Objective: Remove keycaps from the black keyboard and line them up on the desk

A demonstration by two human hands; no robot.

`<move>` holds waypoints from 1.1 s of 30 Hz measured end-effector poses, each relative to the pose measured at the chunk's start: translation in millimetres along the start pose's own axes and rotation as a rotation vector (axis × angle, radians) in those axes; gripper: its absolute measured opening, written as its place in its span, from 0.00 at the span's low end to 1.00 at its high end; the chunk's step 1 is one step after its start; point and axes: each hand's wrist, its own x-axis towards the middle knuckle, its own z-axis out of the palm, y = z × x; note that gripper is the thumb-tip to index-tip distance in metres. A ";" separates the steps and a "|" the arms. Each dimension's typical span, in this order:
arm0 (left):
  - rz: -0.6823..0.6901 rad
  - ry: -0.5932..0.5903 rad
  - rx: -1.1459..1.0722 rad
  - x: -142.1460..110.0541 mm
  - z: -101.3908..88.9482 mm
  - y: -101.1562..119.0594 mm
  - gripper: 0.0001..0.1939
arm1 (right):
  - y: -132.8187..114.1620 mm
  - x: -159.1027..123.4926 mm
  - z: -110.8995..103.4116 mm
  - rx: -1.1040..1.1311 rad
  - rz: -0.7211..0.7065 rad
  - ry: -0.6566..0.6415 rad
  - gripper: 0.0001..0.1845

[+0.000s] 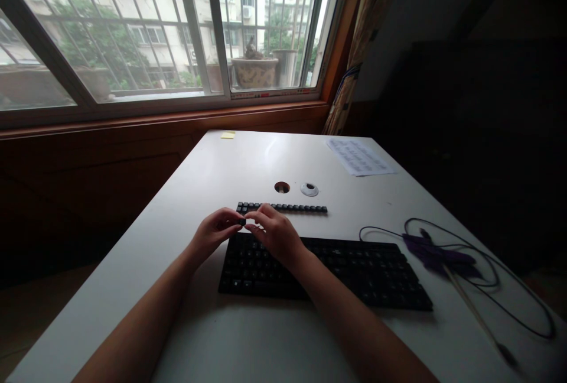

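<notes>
A small black keycap (241, 222) is pinched between the fingertips of my left hand (217, 226). My right hand (277, 235) meets it from the other side, thumb and forefinger closed at the keycap's right edge. Both hands hover just above the upper left corner of a black keyboard (354, 270), and my right wrist and forearm cross over its keys. Behind my fingers, black keycaps (305, 208) stand lined up on the white table, with a shorter second row at the left end. My right hand hides part of these rows.
A cable (491, 259) loops over a purple cloth (438, 253) and a thin stick-like tool (478, 312) on the right. Farther back are a round table hole (282, 188), its grey cover (309, 189), printed paper (361, 157) and a yellow note (227, 135). A barred window (221, 28) lies beyond.
</notes>
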 end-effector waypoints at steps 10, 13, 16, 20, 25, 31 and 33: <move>0.018 -0.068 0.041 1.2 -1.8 -8.8 0.11 | 2.3 -2.0 4.0 -0.075 0.053 -0.071 0.11; 0.033 -0.082 0.055 1.3 -2.5 -12.4 0.10 | 2.6 -2.4 5.6 -0.101 0.080 -0.100 0.11; 0.039 -0.093 0.071 1.4 -2.2 -14.8 0.11 | 3.4 -2.9 7.6 -0.132 0.102 -0.110 0.11; 0.031 -0.082 0.154 1.8 -0.7 -13.0 0.10 | 6.9 -2.7 9.7 -0.165 0.159 -0.128 0.10; 0.079 -0.029 0.357 1.3 -1.5 -7.9 0.07 | 16.0 -1.9 11.1 -0.200 0.265 -0.176 0.09; 0.129 -0.130 0.520 -1.1 -1.7 -4.6 0.08 | 21.2 0.0 13.1 -0.225 0.363 -0.243 0.09; 0.143 -0.154 0.562 -0.8 -1.3 -4.3 0.07 | 21.3 1.5 13.5 -0.234 0.388 -0.260 0.10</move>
